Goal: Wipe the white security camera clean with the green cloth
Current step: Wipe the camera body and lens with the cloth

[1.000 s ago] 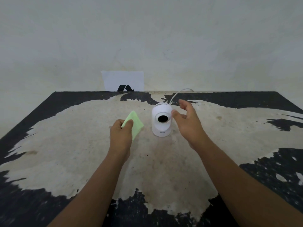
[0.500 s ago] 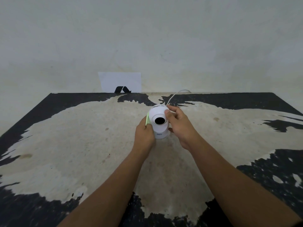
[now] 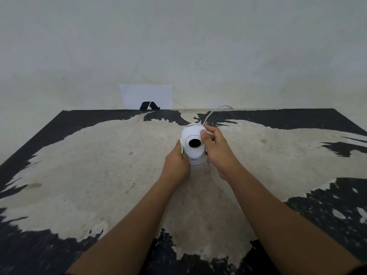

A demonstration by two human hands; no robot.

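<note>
Now both hands have closed on the white security camera [image 3: 193,144] at frame centre on the table [image 3: 99,175] — left hand [image 3: 175,162] pressing the green cloth [image 3: 181,147] to its side, right hand [image 3: 215,149] pinching the head — wiping has likely begun.

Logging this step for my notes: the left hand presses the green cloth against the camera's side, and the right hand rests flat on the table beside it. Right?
Not quite. In the head view the right hand grips the white security camera, not the table. The left hand does press the green cloth against its side.
</note>
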